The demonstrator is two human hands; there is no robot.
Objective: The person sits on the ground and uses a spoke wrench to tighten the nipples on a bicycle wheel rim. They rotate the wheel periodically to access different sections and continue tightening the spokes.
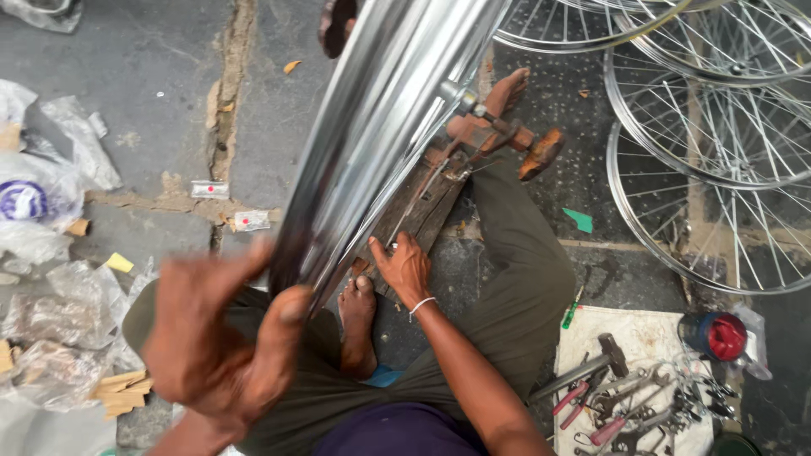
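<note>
Left hand (215, 342): close to the camera and blurred, fingers curled around the near edge of the chrome bicycle wheel rim (380, 127), thumb on its outer face; a gripping hold.

Right hand (404, 268): lower, fingers bent and pressed down beside the rim's inner side, on or just above the wooden truing stand (422, 203); whether it pinches a spoke or nipple cannot be told.

Rim: stands edge-on, running diagonally from the left hand up to the top of the view, its axle (473, 105) seated in the stand's upper end.

Stand: lies on the ground between the person's legs, with a bare foot (359, 325) just below the right hand.

Step, as judged: the rim is steadied in the stand while the spokes are worked. The next move likely calls for a firm left grip and fine fingertip work at the rim's inner edge.

Surroundings: finished spoked wheels (718, 143) to the right; a hammer (591, 363) and pliers (617, 426) on a white cloth (650, 333); a red-capped container (716, 333); crumpled plastic bags (51, 203) to the left.
</note>
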